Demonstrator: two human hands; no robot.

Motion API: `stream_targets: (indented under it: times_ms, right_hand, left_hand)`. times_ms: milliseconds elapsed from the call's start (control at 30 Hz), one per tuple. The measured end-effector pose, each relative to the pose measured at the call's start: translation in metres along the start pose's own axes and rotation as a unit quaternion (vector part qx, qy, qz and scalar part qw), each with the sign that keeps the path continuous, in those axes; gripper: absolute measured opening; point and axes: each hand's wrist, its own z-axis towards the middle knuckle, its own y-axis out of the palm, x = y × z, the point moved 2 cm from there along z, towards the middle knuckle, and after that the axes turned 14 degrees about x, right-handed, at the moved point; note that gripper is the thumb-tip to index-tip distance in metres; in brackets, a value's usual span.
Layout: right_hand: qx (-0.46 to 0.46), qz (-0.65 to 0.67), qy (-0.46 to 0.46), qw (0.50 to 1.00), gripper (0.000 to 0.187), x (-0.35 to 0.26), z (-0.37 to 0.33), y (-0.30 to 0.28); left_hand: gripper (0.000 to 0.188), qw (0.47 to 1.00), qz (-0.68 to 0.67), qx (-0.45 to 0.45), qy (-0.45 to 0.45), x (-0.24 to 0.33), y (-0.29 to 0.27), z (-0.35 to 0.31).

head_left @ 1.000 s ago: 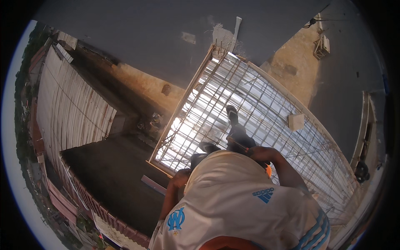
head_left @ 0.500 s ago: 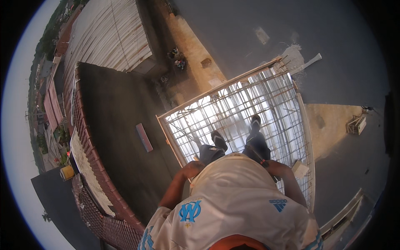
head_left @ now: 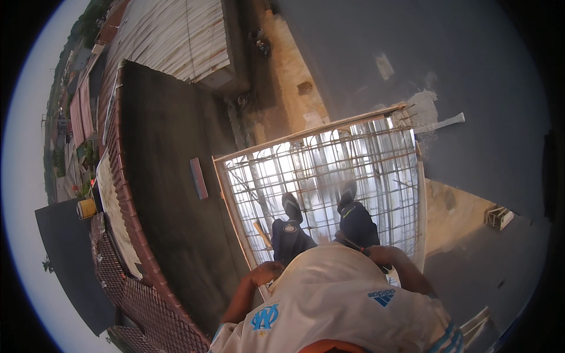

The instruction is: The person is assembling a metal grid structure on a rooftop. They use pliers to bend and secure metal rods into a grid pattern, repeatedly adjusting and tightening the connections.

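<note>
My left hand (head_left: 268, 272) is curled beside my left thigh, at the hem of my pale shirt (head_left: 329, 288). Whatever its fingers hold, if anything, is hidden. Against my right thigh, my right hand (head_left: 381, 255) is closed on a thin dark tool (head_left: 355, 245), whose kind I cannot make out. Below me spreads a rebar grid (head_left: 318, 150) of crossing steel bars over shiny metal sheeting (head_left: 265, 170). My dark shoes (head_left: 291, 207) stand on it, with my knees bent. A short wooden strip (head_left: 263, 235) lies by my left leg.
Wooden edging (head_left: 312, 130) borders the grid, with a drop beyond it. A grey wall (head_left: 170, 135) capped with red tiles (head_left: 138, 229) stands at the left. Beyond are a corrugated roof (head_left: 170, 35) and sandy ground (head_left: 288, 70). A wooden frame (head_left: 498, 217) lies far right.
My view and body have shifted over the grid, so more of my legs shows. My feet appear lower and further left. Both hands remain beside my thighs.
</note>
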Motion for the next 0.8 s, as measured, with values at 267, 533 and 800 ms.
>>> stream_targets:
  times_ms: [267,533,800]
  right_hand:
    - [-0.159,-0.075,0.034,0.984,0.044,0.009,0.038,-0.011]
    - [0.195,-0.191,-0.096,0.957,0.033,0.017,0.182,-0.031]
    - [0.288,-0.326,-0.114,0.893,0.028,-0.022,0.410,-0.102]
  left_hand:
    - [0.033,0.976,-0.169,0.013,-0.140,-0.066,0.062,-0.013]
    - [0.047,0.905,-0.152,0.396,-0.023,-0.051,-0.064,0.139]
    - [0.042,0.900,0.052,0.407,0.149,-0.031,-0.125,0.336]
